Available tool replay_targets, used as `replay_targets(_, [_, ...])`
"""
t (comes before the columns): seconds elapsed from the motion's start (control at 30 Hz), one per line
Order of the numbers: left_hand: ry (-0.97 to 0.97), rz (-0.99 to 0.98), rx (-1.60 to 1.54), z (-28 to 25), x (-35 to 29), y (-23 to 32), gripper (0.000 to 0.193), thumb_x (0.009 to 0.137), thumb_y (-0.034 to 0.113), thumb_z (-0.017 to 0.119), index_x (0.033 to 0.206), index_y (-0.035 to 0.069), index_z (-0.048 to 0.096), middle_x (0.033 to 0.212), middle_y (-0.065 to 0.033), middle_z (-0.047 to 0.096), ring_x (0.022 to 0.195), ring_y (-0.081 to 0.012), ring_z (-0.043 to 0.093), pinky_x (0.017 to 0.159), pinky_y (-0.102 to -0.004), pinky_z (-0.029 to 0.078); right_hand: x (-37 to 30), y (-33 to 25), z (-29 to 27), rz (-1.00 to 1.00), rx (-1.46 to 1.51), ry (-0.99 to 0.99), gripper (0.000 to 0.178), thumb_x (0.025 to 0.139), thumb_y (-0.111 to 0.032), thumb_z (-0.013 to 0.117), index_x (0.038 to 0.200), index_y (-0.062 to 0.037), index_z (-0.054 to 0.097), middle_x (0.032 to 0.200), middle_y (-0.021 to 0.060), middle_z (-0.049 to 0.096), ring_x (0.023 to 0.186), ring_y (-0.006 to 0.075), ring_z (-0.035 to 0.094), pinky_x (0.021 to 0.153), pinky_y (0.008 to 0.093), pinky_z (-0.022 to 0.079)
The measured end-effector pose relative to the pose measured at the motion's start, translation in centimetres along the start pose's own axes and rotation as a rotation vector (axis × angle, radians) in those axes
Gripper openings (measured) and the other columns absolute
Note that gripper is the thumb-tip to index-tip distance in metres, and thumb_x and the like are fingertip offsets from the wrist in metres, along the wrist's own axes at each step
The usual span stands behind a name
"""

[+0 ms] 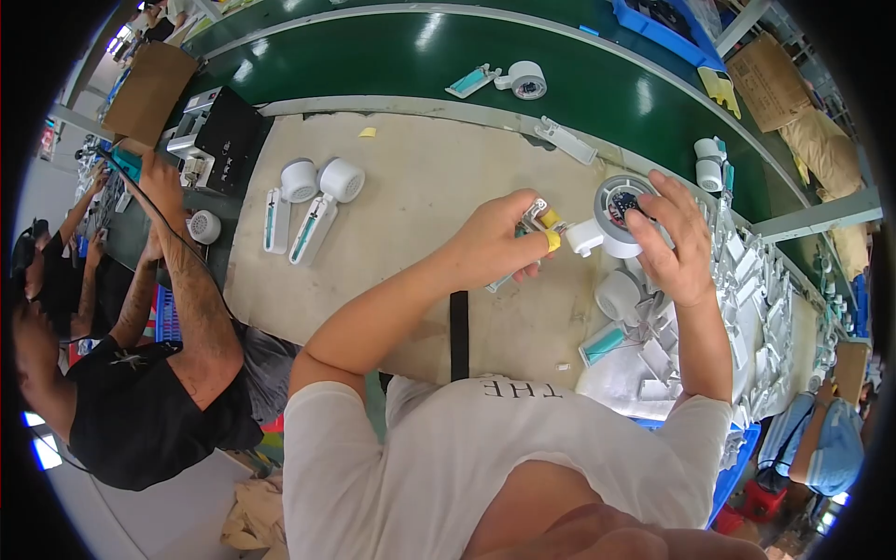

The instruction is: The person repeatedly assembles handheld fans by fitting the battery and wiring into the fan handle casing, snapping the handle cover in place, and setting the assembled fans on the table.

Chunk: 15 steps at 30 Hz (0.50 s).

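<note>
My left hand is closed around the handle part of a small white device, with a teal piece showing below the fingers. Yellow wrapping covers its thumb tip. My right hand grips the round white head of the same device, its fingers at the grey rim. The head's open side faces up and shows a dark circuit board with wires. A short white neck points from the head toward my left hand; whether it joins the handle is hard to tell. Below the right hand lie another round head and a teal-cored handle.
Two white devices with round heads lie at left on the beige mat. White shells are heaped at right. Beyond runs a green conveyor carrying another device. A black machine and a co-worker are at left.
</note>
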<state>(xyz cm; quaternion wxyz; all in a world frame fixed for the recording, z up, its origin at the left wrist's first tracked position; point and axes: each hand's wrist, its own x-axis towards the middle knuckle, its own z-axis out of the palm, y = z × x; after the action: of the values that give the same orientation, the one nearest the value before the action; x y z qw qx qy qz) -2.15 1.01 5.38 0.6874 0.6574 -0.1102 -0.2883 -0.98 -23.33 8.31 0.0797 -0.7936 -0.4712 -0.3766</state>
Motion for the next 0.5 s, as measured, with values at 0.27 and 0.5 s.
replay_targets(0.27, [0.087, 0.171, 0.539, -0.9, 0.9, -1.3, 0.021, 0.074, 0.013, 0.056, 0.090, 0.000, 0.050, 0.072, -0.0091, 0.059, 0.058, -0.0164, 0.057, 0.055, -0.0300, 0.046, 1.9, -1.5, -1.3, 0.583, 0.645, -0.287, 0.053, 0.064, -0.008, 0.071, 0.115, -0.0130, 0.055, 0.105, 0.0108, 0.054, 0.102, 0.0307, 0.052, 0.087, 0.0374, 0.044])
replay_targets(0.5, [0.046, 0.236, 0.889, 0.9, 0.6, -3.4, 0.029, 0.072, 0.019, 0.062, 0.090, 0.000, 0.050, 0.068, -0.0155, 0.055, 0.056, -0.0287, 0.055, 0.056, -0.0363, 0.044, 0.3, 0.4, 1.7, 0.483, 1.095, -0.588, 0.049, 0.079, -0.017, 0.062, 0.125, -0.0093, 0.047, 0.115, 0.0140, 0.046, 0.107, 0.0290, 0.046, 0.089, 0.0335, 0.039])
